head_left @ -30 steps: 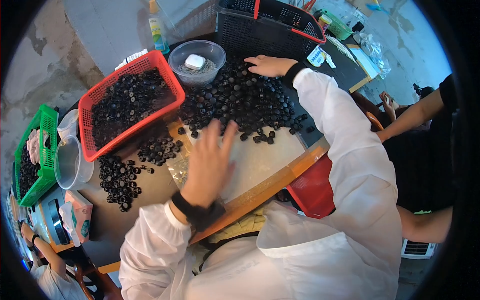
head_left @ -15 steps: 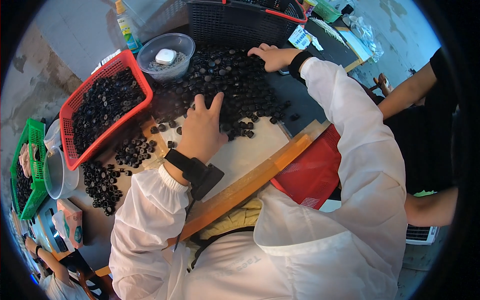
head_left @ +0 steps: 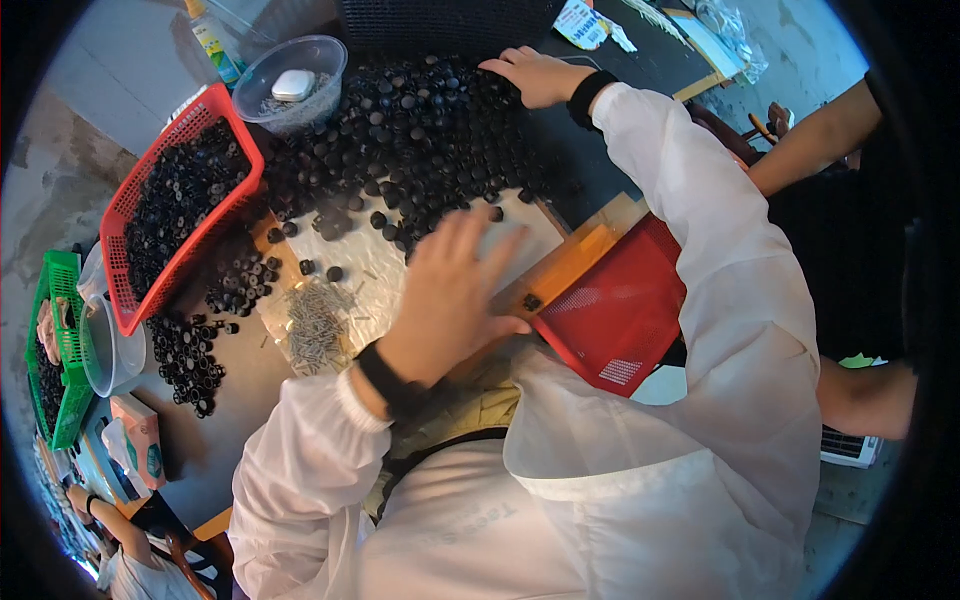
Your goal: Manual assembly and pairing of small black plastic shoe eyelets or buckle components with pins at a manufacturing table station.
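A large heap of small round black caps (head_left: 420, 120) covers the far middle of the table. My left hand (head_left: 445, 285) is over the pale sheet (head_left: 365, 265) at the heap's near edge, blurred by motion, fingers spread with nothing seen in them. Beside its thumb, a single black cap (head_left: 532, 300) shows at the wooden front edge (head_left: 590, 245). At the heap's far right my right hand (head_left: 540, 80) touches the caps with extended fingers; its underside is hidden. Left of my left wrist lies a pile of thin silver pins (head_left: 320, 325).
A red basket (head_left: 215, 265) full of black parts stands left, with loose caps (head_left: 190, 365) beside it. Behind are a clear bowl (head_left: 335, 90) and a black crate (head_left: 450, 25). Another red basket (head_left: 610, 320) sits below the front edge. A person's arm (head_left: 820, 140) is at right.
My left hand has come back from the heap toward me and slightly right. The pin pile now shows, and a cap appears at the wooden edge. My right hand stays at the heap's far right.
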Demonstrator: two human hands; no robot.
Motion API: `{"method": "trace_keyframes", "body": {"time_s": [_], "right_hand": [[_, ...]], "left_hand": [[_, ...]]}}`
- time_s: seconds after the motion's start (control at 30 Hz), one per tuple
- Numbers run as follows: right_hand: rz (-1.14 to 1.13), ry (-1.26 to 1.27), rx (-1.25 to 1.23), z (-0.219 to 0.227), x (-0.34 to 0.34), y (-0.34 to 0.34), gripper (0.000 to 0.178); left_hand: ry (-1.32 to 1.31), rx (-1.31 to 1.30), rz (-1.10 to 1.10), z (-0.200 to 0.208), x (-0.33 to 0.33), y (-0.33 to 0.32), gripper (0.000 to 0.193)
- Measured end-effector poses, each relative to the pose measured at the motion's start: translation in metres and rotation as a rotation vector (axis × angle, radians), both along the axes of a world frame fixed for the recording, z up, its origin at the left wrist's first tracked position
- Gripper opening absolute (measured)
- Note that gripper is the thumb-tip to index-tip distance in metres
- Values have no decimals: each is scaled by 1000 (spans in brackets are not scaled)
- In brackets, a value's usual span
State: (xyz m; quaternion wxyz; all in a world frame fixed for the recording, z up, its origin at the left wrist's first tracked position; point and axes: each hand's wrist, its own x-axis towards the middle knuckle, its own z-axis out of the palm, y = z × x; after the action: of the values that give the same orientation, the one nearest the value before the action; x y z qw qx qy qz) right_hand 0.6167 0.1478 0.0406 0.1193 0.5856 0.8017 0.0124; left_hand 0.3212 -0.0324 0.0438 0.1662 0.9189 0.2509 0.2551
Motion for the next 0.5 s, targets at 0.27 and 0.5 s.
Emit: {"method": "trace_keyframes", "body": {"time_s": [0.27,0.5], "right_hand": [[33,39,78,-2,-5,-12,64],[124,122,8,5,-6,-42,60]], "left_hand": [[-34,126,-391,-42,58,4,34],[-126,181,-454,-30,77,1,30]]}}
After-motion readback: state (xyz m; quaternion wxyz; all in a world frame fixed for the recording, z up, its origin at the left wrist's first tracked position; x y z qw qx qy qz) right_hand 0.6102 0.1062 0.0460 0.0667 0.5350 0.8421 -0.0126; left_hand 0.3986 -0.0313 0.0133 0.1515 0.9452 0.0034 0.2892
